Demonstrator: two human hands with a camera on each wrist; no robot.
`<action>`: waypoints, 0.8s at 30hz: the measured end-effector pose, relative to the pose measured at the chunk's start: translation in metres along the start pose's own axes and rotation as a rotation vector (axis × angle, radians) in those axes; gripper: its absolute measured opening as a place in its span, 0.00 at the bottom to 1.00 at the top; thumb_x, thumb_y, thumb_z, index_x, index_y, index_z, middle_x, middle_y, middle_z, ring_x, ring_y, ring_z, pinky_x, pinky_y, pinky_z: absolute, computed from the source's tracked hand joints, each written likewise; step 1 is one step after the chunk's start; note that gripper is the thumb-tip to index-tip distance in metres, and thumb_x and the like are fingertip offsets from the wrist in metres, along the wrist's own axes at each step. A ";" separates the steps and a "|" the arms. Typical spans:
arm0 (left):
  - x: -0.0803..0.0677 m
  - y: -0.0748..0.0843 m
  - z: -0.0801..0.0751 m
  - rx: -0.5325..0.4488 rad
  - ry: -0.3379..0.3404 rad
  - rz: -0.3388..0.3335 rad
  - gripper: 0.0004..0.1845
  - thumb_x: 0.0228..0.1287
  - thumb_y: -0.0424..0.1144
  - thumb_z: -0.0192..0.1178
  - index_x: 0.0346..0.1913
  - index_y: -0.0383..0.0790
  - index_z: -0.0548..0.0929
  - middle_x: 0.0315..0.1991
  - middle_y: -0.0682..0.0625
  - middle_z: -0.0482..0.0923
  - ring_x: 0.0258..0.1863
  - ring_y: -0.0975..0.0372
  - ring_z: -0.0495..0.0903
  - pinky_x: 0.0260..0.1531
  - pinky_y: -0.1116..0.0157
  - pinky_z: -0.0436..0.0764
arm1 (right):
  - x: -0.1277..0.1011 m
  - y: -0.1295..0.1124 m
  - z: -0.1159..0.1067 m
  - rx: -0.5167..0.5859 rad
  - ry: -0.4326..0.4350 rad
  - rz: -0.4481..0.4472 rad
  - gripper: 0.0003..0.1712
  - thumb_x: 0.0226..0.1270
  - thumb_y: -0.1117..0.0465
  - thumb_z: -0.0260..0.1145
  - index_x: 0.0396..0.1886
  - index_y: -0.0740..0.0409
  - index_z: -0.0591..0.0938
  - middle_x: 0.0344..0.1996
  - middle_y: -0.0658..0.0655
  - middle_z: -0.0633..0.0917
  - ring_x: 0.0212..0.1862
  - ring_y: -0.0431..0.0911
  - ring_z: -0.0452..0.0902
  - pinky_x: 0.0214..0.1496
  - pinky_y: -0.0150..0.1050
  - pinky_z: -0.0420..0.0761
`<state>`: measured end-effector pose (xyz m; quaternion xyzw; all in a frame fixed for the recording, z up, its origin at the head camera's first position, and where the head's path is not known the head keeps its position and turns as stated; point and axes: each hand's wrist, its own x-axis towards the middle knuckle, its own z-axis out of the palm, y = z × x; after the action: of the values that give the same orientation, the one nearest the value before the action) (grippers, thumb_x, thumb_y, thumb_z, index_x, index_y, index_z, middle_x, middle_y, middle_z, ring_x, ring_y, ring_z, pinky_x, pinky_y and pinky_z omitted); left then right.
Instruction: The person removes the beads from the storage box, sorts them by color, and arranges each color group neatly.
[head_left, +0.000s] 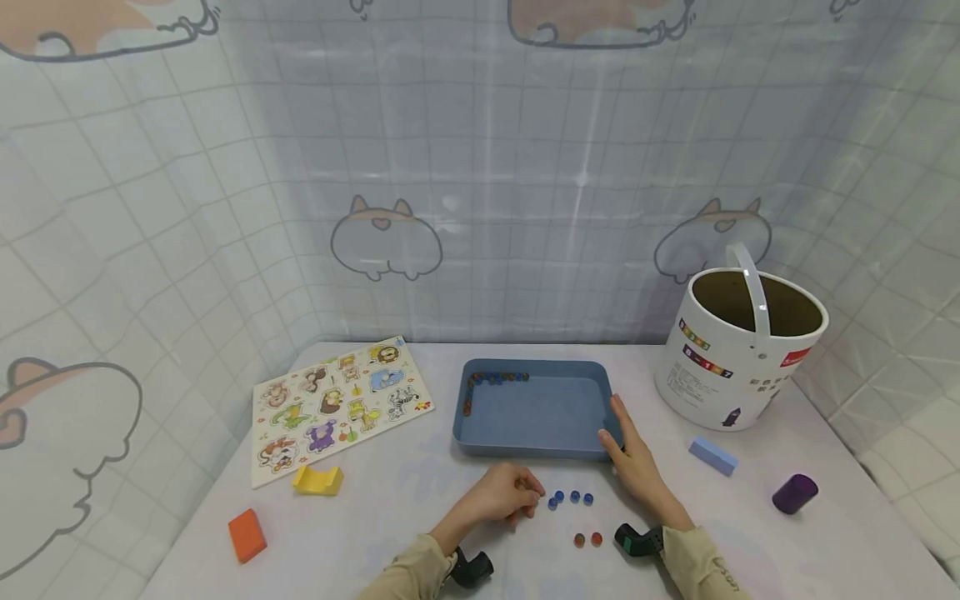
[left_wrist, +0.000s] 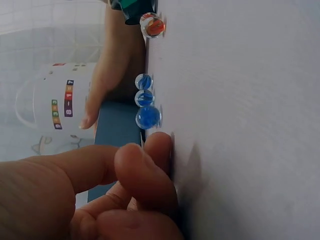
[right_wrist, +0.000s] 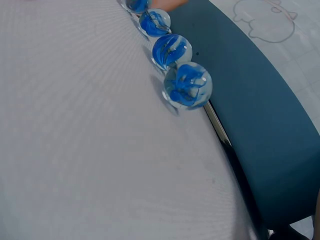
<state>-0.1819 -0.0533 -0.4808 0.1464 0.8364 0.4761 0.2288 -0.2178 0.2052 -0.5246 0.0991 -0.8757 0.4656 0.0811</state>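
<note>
Left hand [head_left: 504, 497]: your wrist is low over the table [head_left: 566, 575], fingers bent, thumb folded in close to them, tips down near the surface; the left wrist view hides the inside of the grip, so you cannot tell whether a marble sits between the pads. The fingertips are just beside the leftmost of four blue marbles [head_left: 575, 497], which lie on the table in front of the tray [head_left: 547, 421], between your two hands; contact there is unclear. The two at the left end of that group lie close together. Right hand [head_left: 637, 467]: grip spread, fingers extended along the tray's right side, thumb apart from them and over the rim near the front corner; you touch the tray with this hand. Two orange marbles [head_left: 579, 540] lie side by side, nearer you than the blue ones. Inside the tray, a line of small marbles [head_left: 512, 377] follows the far wall and turns down the left wall; exact count too small to read. Right of the tray: bucket [head_left: 697, 383], blue block [head_left: 713, 456], purple cylinder [head_left: 795, 493]. Left: animal board [head_left: 341, 402], yellow block [head_left: 318, 481], orange block [head_left: 247, 535].
</note>
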 end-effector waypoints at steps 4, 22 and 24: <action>0.000 0.001 0.001 0.020 0.025 0.007 0.03 0.63 0.31 0.61 0.36 0.39 0.85 0.16 0.52 0.78 0.08 0.66 0.67 0.11 0.71 0.63 | 0.000 0.000 0.000 -0.002 0.006 -0.001 0.39 0.77 0.53 0.52 0.78 0.59 0.48 0.78 0.63 0.48 0.76 0.65 0.43 0.71 0.65 0.49; -0.006 0.010 0.033 0.309 0.195 0.182 0.02 0.54 0.37 0.69 0.30 0.46 0.85 0.15 0.60 0.77 0.15 0.76 0.68 0.17 0.74 0.67 | 0.001 -0.002 -0.001 0.015 -0.009 0.009 0.38 0.77 0.52 0.52 0.77 0.61 0.49 0.77 0.64 0.47 0.76 0.66 0.42 0.71 0.66 0.48; -0.008 0.010 0.035 0.336 0.188 0.188 0.03 0.54 0.36 0.70 0.29 0.45 0.85 0.15 0.60 0.77 0.14 0.76 0.67 0.17 0.75 0.67 | 0.001 -0.002 0.000 0.016 -0.008 0.013 0.38 0.77 0.52 0.52 0.77 0.61 0.49 0.77 0.65 0.47 0.76 0.66 0.42 0.71 0.66 0.48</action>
<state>-0.1569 -0.0264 -0.4856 0.2149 0.9043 0.3607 0.0766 -0.2179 0.2046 -0.5229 0.0961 -0.8729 0.4725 0.0739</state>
